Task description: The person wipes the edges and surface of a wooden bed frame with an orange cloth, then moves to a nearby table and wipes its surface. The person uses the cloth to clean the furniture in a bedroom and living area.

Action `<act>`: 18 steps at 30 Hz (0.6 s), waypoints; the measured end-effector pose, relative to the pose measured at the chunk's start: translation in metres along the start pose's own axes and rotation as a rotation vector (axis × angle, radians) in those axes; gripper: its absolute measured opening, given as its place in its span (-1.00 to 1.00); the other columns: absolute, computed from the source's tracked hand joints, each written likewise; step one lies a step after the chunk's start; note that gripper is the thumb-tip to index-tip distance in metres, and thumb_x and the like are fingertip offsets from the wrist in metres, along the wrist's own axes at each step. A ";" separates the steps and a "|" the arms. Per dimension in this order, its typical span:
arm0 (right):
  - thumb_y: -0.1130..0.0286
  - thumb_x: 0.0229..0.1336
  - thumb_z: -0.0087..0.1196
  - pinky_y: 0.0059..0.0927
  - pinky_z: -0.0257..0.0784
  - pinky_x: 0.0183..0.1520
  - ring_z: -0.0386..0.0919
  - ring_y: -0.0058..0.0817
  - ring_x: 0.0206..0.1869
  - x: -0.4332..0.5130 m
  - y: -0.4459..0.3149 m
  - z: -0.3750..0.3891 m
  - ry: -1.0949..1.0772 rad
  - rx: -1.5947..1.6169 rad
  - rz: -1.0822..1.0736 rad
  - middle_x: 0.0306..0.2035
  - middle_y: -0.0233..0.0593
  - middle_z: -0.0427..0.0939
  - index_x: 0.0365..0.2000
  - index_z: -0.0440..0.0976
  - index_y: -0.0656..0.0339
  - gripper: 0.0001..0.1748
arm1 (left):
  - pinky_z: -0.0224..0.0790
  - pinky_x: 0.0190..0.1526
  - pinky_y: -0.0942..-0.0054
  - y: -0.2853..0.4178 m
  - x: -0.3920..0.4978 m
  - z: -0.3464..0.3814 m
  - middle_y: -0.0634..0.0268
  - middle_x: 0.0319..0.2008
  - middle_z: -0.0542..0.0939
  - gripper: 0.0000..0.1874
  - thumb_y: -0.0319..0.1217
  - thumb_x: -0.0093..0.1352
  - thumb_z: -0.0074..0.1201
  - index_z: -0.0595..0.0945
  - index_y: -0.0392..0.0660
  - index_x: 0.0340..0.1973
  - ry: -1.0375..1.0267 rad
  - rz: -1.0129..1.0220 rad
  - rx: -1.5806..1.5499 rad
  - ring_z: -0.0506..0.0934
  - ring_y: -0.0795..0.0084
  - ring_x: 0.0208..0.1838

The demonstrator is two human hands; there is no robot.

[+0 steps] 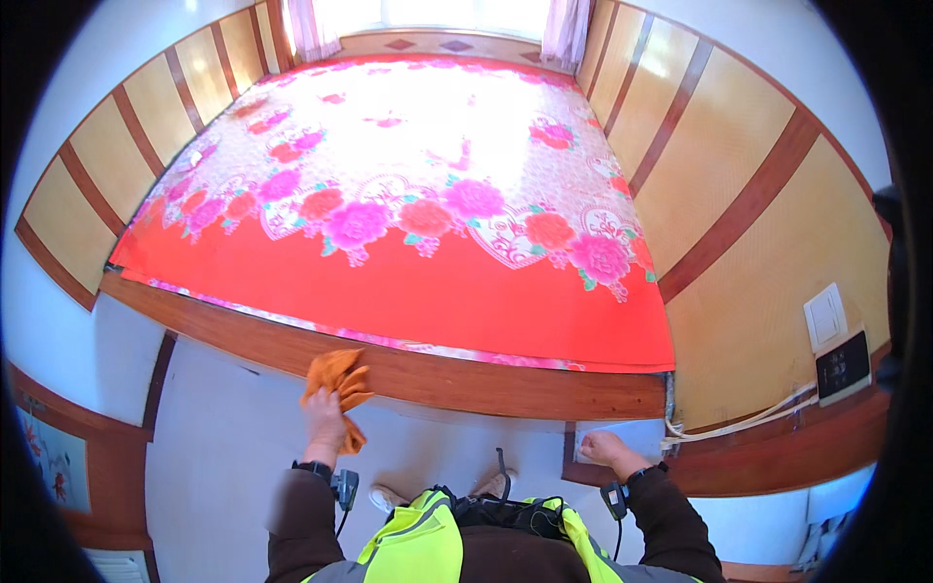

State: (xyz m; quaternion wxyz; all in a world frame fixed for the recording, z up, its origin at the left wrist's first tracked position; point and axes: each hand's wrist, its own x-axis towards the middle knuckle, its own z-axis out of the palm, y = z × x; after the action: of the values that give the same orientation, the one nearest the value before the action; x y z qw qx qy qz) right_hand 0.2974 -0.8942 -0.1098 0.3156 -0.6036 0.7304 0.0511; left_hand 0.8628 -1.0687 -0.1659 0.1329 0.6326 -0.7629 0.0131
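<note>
My left hand (326,417) grips a crumpled orange cloth (337,375). The upper folds of the cloth lie against the reddish-brown wooden edge board (466,380) of a raised bed platform, and a loose corner hangs below my fingers. My right hand (606,448) is held low near the board's right end, apart from it, its fingers curled in with nothing visible in them. Behind the board spreads a red floral bed covering (408,291), with pink and orange flowers; glare washes out its middle.
Wood-trimmed yellow panels (729,167) line the walls on both sides. At right are a white wall switch (825,317), a black control panel (842,368) and pale cables (743,430). Pink curtains (565,33) flank the bright window. My shoes (386,498) stand on the pale floor (233,437).
</note>
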 end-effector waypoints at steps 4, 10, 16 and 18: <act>0.06 0.13 0.06 -0.01 0.43 -0.13 0.54 0.03 -0.18 0.032 -0.119 -0.005 0.023 -0.051 -0.230 -0.32 0.11 0.58 -0.36 0.57 0.23 -0.61 | 0.30 0.08 0.08 -0.112 -0.042 -0.034 -0.06 -0.03 0.51 -0.65 -0.38 0.25 0.09 0.53 -0.20 -0.06 -0.120 -0.495 -0.263 0.45 -0.06 0.05; -0.05 0.25 -0.10 -0.02 0.40 -0.05 0.50 0.05 -0.07 0.069 -0.375 -0.013 -0.075 -0.052 -0.692 -0.20 0.15 0.55 -0.25 0.51 0.34 -0.43 | 0.38 0.02 0.22 -0.141 -0.082 -0.160 -0.04 -0.11 0.57 -0.71 -0.38 0.38 -0.02 0.50 -0.26 -0.04 -0.031 -0.535 -1.036 0.55 0.09 -0.04; -0.08 0.18 0.07 -0.26 0.22 0.27 0.33 -0.21 0.19 0.063 -0.596 0.027 -0.496 0.266 -1.004 0.24 0.05 0.25 0.26 0.05 0.28 -0.14 | 0.36 0.07 0.31 -0.134 -0.072 -0.217 0.04 -0.06 0.57 -0.61 -0.28 0.49 -0.16 0.45 -0.34 0.07 0.148 -0.664 -1.220 0.54 0.24 0.00; -0.05 0.18 0.12 -0.29 0.25 0.25 0.33 -0.32 0.17 0.060 -0.651 0.044 -0.677 0.364 -1.073 0.21 -0.03 0.28 0.28 0.04 0.28 -0.13 | 0.29 0.15 0.32 -0.151 -0.077 -0.213 -0.02 0.04 0.51 -0.52 -0.20 0.51 -0.22 0.38 -0.36 0.15 0.217 -0.549 -1.486 0.49 0.21 0.11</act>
State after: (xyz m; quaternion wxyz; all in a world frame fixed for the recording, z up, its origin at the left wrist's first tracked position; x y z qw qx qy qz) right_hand 0.9052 -1.0983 0.0230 0.6065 -0.7714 0.1856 -0.0503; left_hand 1.0615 -0.9850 0.0003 0.5917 0.5388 -0.3720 -0.4703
